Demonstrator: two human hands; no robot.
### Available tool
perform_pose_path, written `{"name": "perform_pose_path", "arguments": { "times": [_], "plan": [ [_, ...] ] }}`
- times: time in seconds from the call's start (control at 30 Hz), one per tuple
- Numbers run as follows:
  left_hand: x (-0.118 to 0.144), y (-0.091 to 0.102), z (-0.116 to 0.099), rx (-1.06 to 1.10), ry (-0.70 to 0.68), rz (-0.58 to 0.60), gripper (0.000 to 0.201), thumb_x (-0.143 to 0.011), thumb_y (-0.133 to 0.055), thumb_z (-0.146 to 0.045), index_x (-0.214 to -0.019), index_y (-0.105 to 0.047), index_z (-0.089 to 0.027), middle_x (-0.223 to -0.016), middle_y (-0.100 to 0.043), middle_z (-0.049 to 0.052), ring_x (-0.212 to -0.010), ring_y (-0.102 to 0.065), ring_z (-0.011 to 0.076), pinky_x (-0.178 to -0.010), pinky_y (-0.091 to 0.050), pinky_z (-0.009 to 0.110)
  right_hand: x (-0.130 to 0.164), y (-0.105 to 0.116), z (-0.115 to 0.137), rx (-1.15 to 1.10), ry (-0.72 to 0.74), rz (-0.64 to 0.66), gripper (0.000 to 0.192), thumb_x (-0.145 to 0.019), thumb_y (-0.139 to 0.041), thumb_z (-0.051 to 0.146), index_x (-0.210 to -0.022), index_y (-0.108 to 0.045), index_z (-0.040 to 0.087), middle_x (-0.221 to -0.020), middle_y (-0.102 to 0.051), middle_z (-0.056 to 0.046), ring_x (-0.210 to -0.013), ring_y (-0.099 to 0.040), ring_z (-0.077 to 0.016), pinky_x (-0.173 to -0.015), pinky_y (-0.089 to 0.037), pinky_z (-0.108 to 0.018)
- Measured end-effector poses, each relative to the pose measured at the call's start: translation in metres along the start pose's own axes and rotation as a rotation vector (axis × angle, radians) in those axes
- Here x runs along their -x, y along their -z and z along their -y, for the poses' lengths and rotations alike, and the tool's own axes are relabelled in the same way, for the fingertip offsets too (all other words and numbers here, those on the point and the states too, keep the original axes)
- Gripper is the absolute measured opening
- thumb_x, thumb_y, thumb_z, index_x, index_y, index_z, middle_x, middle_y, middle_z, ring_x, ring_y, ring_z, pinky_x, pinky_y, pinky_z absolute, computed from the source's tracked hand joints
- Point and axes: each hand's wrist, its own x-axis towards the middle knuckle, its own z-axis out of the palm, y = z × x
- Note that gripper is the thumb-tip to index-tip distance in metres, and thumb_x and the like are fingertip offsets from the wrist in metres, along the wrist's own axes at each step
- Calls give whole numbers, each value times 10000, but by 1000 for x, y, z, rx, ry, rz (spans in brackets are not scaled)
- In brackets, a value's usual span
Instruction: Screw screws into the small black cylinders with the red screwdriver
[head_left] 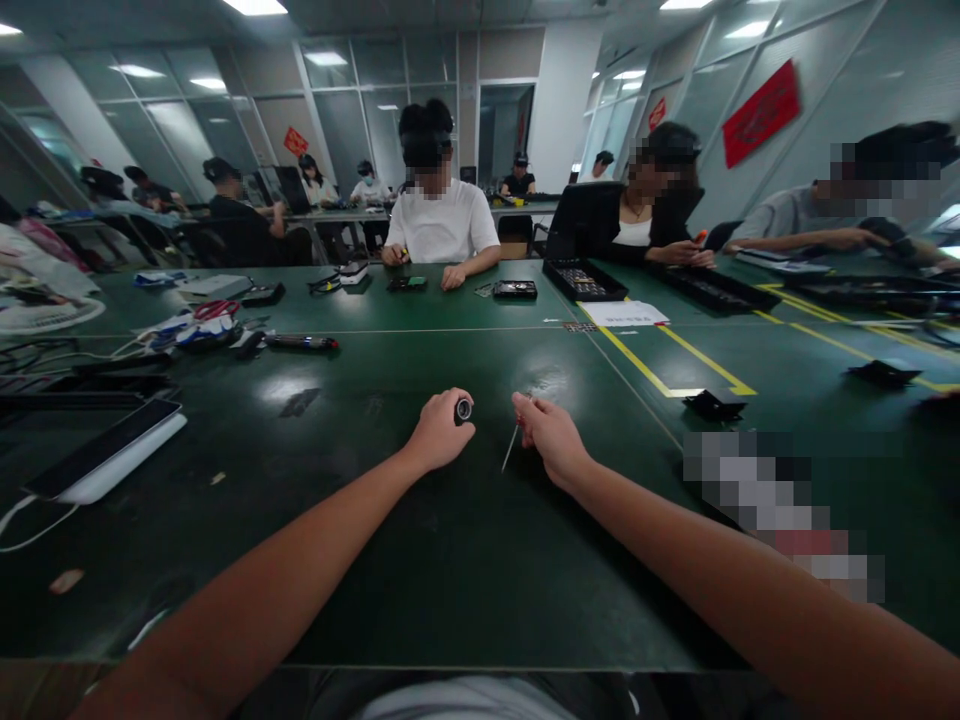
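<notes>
Over the middle of the green table (420, 560), my left hand (437, 432) is closed around a small black cylinder (463, 410). Its round end, with a pale metal ring, faces me; the rest is hidden by my fingers. A short gap to the right, my right hand (553, 438) pinches a thin metal rod (511, 449) that slants down and to the left. It resembles a screwdriver shaft, but its upper end is covered by my fingers, so I cannot tell its kind. The rod and the cylinder are apart.
At the left lie a phone-like slab (112, 450) with a white cable, a marker-like tool (301, 342) and red-handled scissors (216, 309). Small black parts (715, 404) sit at the right, near yellow tape lines. Black trays (581, 280) stand farther back. Several people work around the tables.
</notes>
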Motion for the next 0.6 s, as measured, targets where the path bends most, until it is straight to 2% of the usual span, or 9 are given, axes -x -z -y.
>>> {"name": "perform_pose_path", "arguments": {
  "times": [0.1,0.27,0.43,0.6],
  "plan": [
    [0,-3,0,-26,-4,-2,267,-794,-541,-81,-1027,-569,-208,-1054,-634,94,-1025,-582,274,-933,-465,445,-1,-2,4,-10,-45,2,402,-795,-696,561,-635,-542,226,-519,-453,50,-457,-408,-118,-470,-390,-291],
    [0,-7,5,-6,-36,-32,183,-888,-567,-157,-1067,-563,-193,-1058,-640,102,-1013,-588,262,-931,-474,439,-4,-1,10,-82,-147,-10,362,-768,-727,505,-648,-540,219,-514,-432,65,-427,-342,-96,-439,-338,-275],
    [2,-4,6,19,-137,2,218,-879,-646,-196,-1092,-632,-239,-1114,-679,73,-1079,-592,268,-992,-455,458,0,7,11,-226,-124,72,396,-708,-781,517,-657,-526,219,-496,-370,88,-445,-321,-89,-468,-342,-265],
    [5,2,5,10,-150,6,304,-885,-680,-244,-1187,-654,-265,-1156,-700,57,-1117,-595,284,-1048,-407,516,1,10,7,-245,-112,40,357,-713,-785,505,-727,-605,197,-544,-423,71,-472,-359,-92,-497,-371,-273]
  ]
}}
